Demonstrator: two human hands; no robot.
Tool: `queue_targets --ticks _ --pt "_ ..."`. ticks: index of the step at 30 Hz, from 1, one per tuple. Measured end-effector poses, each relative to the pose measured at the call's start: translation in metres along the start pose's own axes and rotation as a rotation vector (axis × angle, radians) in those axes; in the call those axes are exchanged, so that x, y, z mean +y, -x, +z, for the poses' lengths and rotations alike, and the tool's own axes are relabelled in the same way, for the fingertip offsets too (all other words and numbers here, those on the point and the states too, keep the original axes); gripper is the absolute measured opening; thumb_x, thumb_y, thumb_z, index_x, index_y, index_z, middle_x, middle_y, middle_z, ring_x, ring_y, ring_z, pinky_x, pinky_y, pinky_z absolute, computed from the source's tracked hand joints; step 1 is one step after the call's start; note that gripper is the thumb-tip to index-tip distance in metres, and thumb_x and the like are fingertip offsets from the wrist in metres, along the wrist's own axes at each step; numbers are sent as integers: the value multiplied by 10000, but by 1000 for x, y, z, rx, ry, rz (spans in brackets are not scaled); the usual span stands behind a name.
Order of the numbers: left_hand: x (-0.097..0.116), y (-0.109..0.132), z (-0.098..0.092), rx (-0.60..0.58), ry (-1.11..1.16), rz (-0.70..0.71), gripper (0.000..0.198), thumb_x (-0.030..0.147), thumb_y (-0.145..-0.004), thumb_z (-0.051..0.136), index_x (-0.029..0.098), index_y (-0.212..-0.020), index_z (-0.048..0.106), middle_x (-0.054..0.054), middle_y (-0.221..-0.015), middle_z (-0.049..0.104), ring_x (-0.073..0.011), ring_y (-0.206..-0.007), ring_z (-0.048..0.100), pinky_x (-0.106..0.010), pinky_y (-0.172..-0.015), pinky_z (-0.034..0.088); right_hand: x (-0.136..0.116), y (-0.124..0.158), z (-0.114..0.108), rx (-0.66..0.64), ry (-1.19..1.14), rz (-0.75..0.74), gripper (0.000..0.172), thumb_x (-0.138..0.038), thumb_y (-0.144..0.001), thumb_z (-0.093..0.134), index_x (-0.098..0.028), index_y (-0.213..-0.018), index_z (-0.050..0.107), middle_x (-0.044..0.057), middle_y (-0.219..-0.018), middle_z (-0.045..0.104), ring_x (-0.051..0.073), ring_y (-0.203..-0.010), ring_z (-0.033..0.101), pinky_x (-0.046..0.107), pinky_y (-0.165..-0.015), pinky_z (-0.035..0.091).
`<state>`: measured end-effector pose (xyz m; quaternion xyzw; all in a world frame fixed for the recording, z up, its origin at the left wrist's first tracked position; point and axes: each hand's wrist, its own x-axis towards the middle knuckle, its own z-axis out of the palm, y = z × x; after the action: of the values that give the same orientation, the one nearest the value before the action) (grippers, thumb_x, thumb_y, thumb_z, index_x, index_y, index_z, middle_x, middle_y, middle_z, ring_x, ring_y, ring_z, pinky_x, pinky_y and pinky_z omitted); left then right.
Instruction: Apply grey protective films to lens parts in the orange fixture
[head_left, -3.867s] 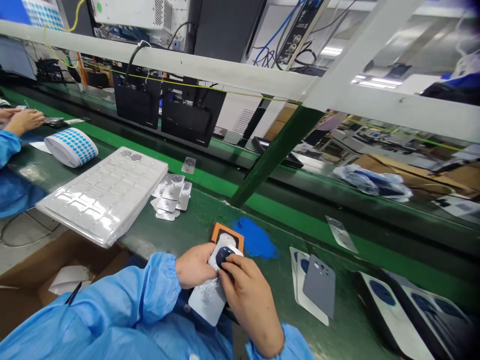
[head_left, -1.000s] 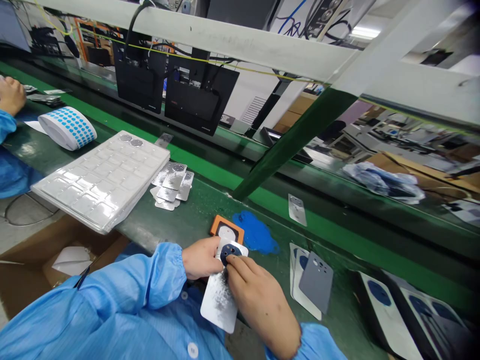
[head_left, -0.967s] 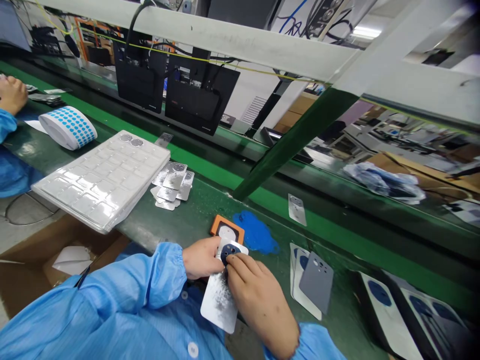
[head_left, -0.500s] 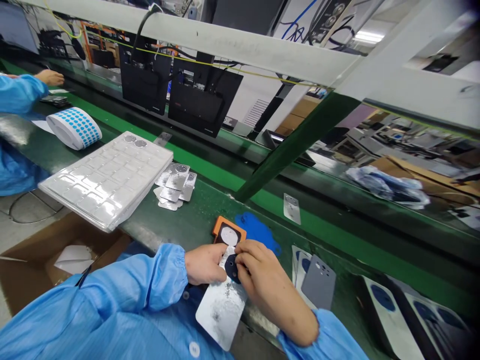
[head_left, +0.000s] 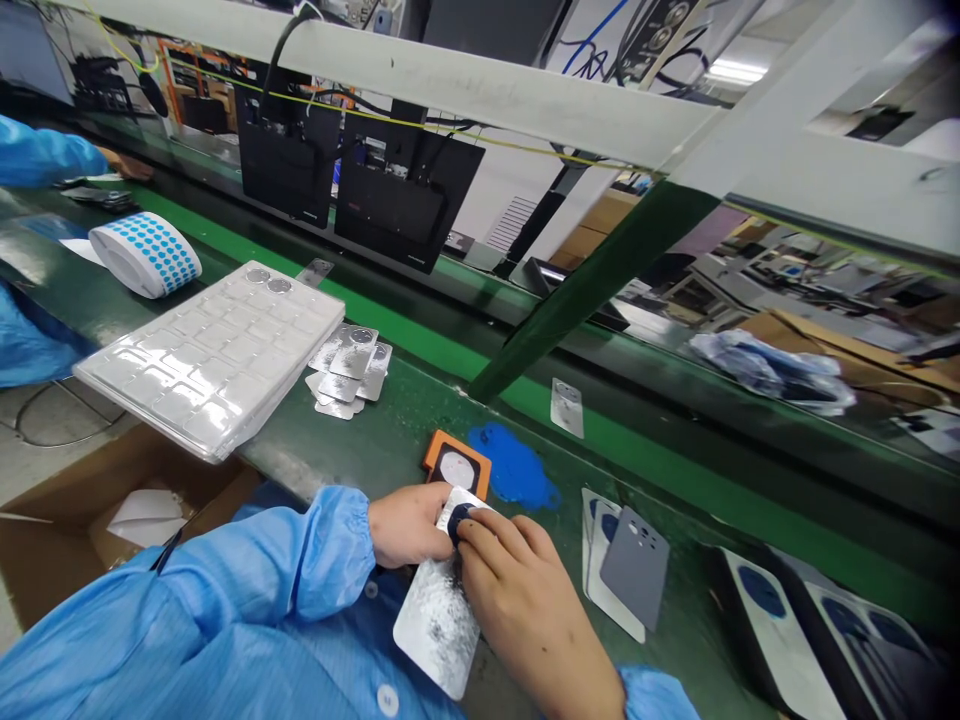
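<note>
Above the bench's near edge, a silvery phone back panel [head_left: 439, 625] with a mottled surface tilts toward me. My left hand [head_left: 412, 525] grips its upper left edge between thumb and fingers. Near the panel's top sits a dark round camera piece [head_left: 458, 520]. The fingers of my right hand [head_left: 517, 580] press on that piece and on the panel's right side, hiding part of both. Just beyond my hands lies an orange block [head_left: 459, 465] with a white disc in a dark recess. A blue patch [head_left: 514, 467] spreads beside it.
Clear plastic trays [head_left: 217, 350] are stacked at left, near a pile of silvery panels [head_left: 349, 368] and a sticker roll [head_left: 146, 255]. Grey and white panels [head_left: 634, 565] lie at right. One panel [head_left: 567, 407] rests on the green belt. A co-worker's sleeve [head_left: 45, 155] shows far left.
My right hand has moved down and flattened over the dark round piece, covering more of it. The panel on the belt has shifted left. The co-worker's hand has moved right.
</note>
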<state>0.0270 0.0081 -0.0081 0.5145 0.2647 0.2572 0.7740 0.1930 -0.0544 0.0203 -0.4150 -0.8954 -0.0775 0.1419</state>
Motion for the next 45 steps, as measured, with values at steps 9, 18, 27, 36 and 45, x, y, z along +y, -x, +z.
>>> queue_targets --ticks 9,18,27,36,45 --pt "-8 -1 -3 70 -101 -9 490 47 -569 525 98 -1056 550 -7 -790 528 -93 -685 470 -182 -557 335 -5 -3 -2 -82 80 -10 126 -68 -838 511 -99 -898 618 120 -978 576 281 -992 506 484 -877 384" --pt "-12 -6 -5 34 -7 -10 448 16 -536 523 107 -975 534 10 -769 502 -86 -677 451 -187 -567 316 15 -8 -8 -98 -31 -10 133 -77 -906 442 -140 -919 558 79 -943 540 209 -858 478 392 -766 397" --pt "-9 -4 0 -108 159 -3 380 -10 -505 495 111 -865 502 25 -703 476 -66 -600 427 -182 -504 292 40 -18 -17 -205 -368 101 130 -105 -930 381 -160 -895 494 69 -917 520 154 -806 503 306 -723 456" --pt "-16 -6 -9 14 386 -167 651 12 -505 609 128 -1135 487 -63 -829 637 -196 -692 630 -281 -592 505 143 2 -34 312 -144 616 174 -320 -901 490 -183 -899 598 64 -1049 625 205 -990 577 336 -880 452" --pt "-7 -10 -3 214 548 -123 477 149 -686 702 86 -1117 508 -141 -959 646 -219 -793 653 -364 -719 533 156 42 77 105 2 544 285 -282 -870 428 -125 -985 636 124 -998 662 244 -903 627 384 -830 499"
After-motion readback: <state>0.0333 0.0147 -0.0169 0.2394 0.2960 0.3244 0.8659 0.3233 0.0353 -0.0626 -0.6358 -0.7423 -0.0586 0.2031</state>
